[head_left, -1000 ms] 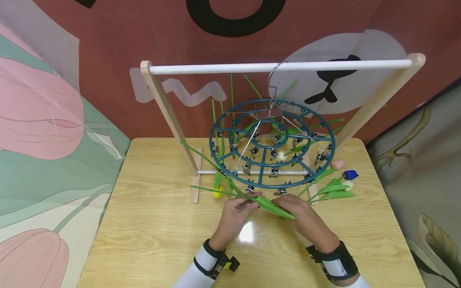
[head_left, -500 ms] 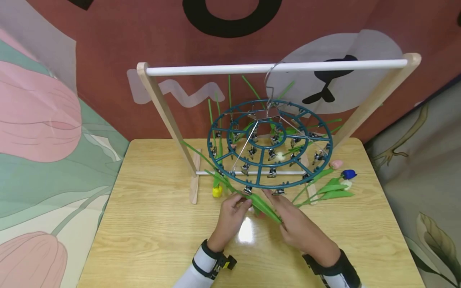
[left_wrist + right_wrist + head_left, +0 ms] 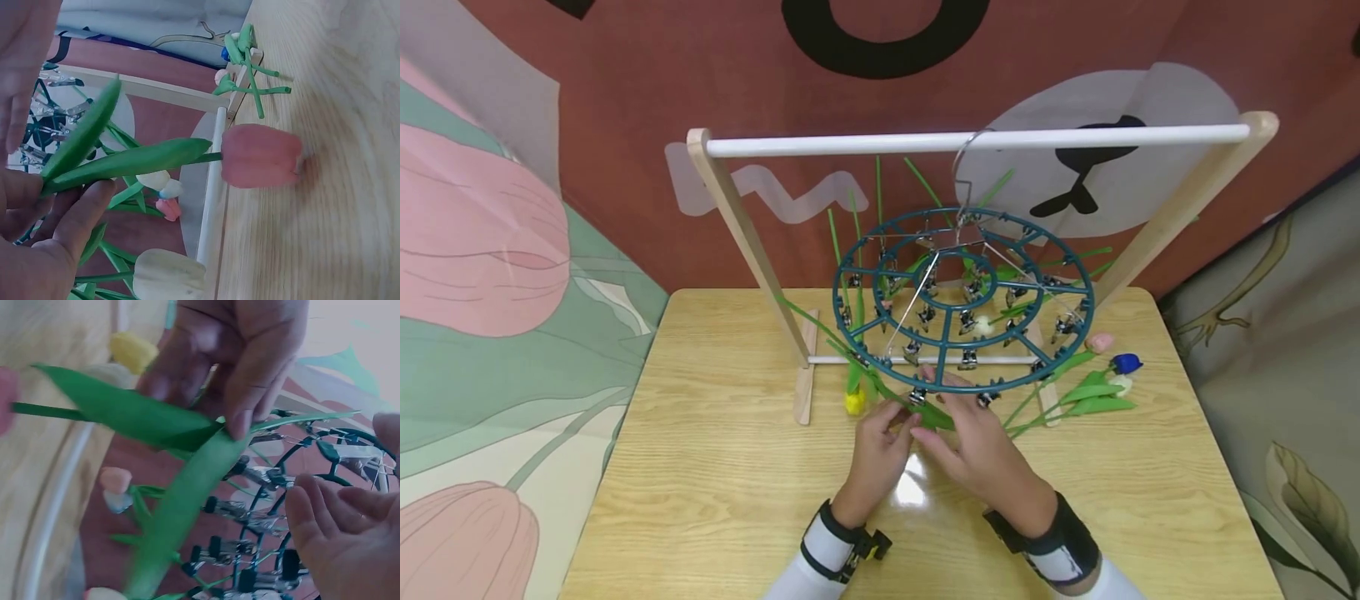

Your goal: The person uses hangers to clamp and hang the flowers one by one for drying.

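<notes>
My left hand (image 3: 880, 450) pinches an artificial tulip with a pink head (image 3: 261, 156) where its green leaves (image 3: 187, 506) meet the stem. The tulip hangs head down, its stem end pointing up toward the rack. My right hand (image 3: 985, 454) is at the front rim of a round teal clip hanger (image 3: 947, 342). In the right wrist view its fingers (image 3: 306, 509) are loosely bent with nothing between them, close to the metal clips (image 3: 262, 475). Whether they touch the rim cannot be told. A front clip (image 3: 917, 397) is just above the held tulip.
The hanger hooks over the white bar (image 3: 850, 145) of a wooden stand. Several tulips hang from it head down, including a yellow one (image 3: 854, 403) and a white one (image 3: 169, 275). Loose tulips, one of them blue (image 3: 1126, 363), lie on the table at right.
My right hand has come off the tulip's leaves and moved up and left to the hanger's front rim. My left hand keeps the tulip, now tilted more upright beneath the front clips.
</notes>
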Available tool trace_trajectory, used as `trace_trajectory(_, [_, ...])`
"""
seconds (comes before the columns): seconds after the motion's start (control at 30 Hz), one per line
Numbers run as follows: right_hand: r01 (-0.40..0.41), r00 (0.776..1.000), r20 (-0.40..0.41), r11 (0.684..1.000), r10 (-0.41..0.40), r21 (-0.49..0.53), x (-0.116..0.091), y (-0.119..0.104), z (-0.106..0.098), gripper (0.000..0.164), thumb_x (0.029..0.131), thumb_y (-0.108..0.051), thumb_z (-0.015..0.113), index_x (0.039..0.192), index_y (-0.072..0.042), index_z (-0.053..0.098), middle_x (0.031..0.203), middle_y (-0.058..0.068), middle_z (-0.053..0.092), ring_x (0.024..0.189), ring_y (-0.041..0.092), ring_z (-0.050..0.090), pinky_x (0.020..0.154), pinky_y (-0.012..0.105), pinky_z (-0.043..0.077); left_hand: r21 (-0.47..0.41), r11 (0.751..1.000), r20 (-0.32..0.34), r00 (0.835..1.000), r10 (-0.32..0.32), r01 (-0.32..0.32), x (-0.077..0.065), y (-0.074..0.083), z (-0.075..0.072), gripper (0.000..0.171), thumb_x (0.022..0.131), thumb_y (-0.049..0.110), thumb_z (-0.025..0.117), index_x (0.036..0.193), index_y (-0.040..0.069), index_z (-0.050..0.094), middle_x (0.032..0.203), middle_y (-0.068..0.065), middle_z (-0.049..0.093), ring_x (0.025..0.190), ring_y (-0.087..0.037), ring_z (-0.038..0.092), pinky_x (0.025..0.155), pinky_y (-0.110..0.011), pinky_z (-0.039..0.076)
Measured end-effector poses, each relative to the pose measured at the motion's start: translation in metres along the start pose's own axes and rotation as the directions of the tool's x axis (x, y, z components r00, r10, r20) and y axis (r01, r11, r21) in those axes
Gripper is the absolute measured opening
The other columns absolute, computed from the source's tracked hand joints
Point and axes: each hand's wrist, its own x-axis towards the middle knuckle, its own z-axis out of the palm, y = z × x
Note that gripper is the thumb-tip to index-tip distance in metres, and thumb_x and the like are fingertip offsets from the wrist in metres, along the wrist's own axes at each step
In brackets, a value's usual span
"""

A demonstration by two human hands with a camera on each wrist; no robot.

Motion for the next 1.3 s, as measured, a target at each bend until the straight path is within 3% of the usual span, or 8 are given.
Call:
trace_trajectory(0.13, [0.020, 0.994, -0.107, 1.000, -0.019, 0.012, 0.016, -0.002, 0.002, 0.062, 0.106, -0.050, 0.049, 0.138, 0.003, 0.056, 0.128, 0.019, 0.062, 0.100, 0.026, 0.069, 0.078, 0.033, 0.064, 0.022, 0.998, -0.002, 0.998, 0.056, -0.056, 0.001, 0.000, 0.000, 0.017, 0.090, -0.006, 0.070, 0.104, 0.003, 0.075, 0.093, -0.008, 0.074, 0.087, -0.021, 0.073, 0.080, -0.029, 0.064])
trace_trajectory(0.27, [0.044, 0.988, -0.151, 0.999, -0.045, -0.004, 0.025, -0.002, 0.001, 0.047, 0.105, -0.042, 0.057, 0.120, 0.002, 0.064, 0.105, 0.013, 0.063, 0.080, 0.017, 0.066, 0.066, 0.024, 0.061, -0.003, 0.998, 0.005, 0.998, 0.060, -0.060, 0.001, 0.001, 0.001, 0.021, 0.090, -0.009, 0.069, 0.105, 0.004, 0.075, 0.097, -0.009, 0.075, 0.091, -0.020, 0.073, 0.082, -0.029, 0.064])
trace_trajectory(0.4, [0.028, 0.989, -0.148, 0.999, -0.021, 0.041, 0.027, -0.003, -0.002, 0.028, 0.094, -0.016, 0.076, 0.112, 0.002, 0.064, 0.099, 0.012, 0.065, 0.082, 0.019, 0.069, 0.069, 0.024, 0.063, -0.019, 0.998, 0.006, 0.998, 0.057, -0.057, 0.001, 0.001, 0.002, 0.024, 0.091, -0.008, 0.069, 0.110, 0.004, 0.076, 0.103, -0.010, 0.076, 0.094, -0.022, 0.074, 0.081, -0.029, 0.065])
trace_trajectory(0.53, [0.001, 0.990, -0.142, 0.992, 0.018, 0.126, 0.027, -0.003, -0.005, 0.035, 0.081, 0.004, 0.082, 0.111, 0.002, 0.065, 0.102, 0.012, 0.069, 0.086, 0.020, 0.073, 0.075, 0.022, 0.063, -0.025, 0.997, 0.004, 0.998, 0.066, -0.066, 0.002, 0.003, 0.002, 0.023, 0.091, -0.008, 0.069, 0.110, 0.004, 0.076, 0.104, -0.011, 0.076, 0.094, -0.023, 0.074, 0.080, -0.029, 0.065])
trace_trajectory(0.8, [0.061, 0.987, -0.157, 0.988, -0.039, 0.139, 0.028, 0.003, -0.009, 0.036, 0.074, 0.003, 0.088, 0.104, -0.002, 0.070, 0.095, 0.006, 0.074, 0.080, 0.018, 0.071, 0.071, 0.026, 0.063, -0.087, 0.995, 0.025, 0.999, 0.045, -0.043, 0.005, 0.007, -0.001, 0.020, 0.096, -0.003, 0.066, 0.113, 0.002, 0.075, 0.108, -0.014, 0.074, 0.096, -0.026, 0.074, 0.078, -0.028, 0.065])
trace_trajectory(1.13, [0.082, 0.987, -0.151, 0.988, -0.062, 0.133, 0.029, 0.003, -0.010, 0.032, 0.074, 0.002, 0.088, 0.102, -0.001, 0.074, 0.090, 0.006, 0.075, 0.075, 0.016, 0.072, 0.069, 0.020, 0.061, -0.110, 0.994, -0.019, 1.000, 0.002, -0.004, 0.005, 0.008, -0.001, 0.016, 0.096, -0.007, 0.065, 0.107, -0.004, 0.076, 0.105, -0.018, 0.074, 0.097, -0.015, 0.068, 0.075, -0.027, 0.065])
trace_trajectory(1.3, [0.072, 0.988, -0.146, 0.987, -0.051, 0.144, 0.029, 0.004, -0.010, 0.030, 0.076, 0.002, 0.088, 0.103, -0.003, 0.076, 0.090, 0.006, 0.076, 0.075, 0.016, 0.073, 0.069, 0.019, 0.061, -0.093, 0.995, -0.026, 0.999, 0.038, -0.041, 0.006, 0.009, -0.001, 0.018, 0.095, -0.008, 0.065, 0.110, -0.005, 0.076, 0.108, -0.019, 0.074, 0.100, -0.016, 0.069, 0.076, -0.028, 0.065])
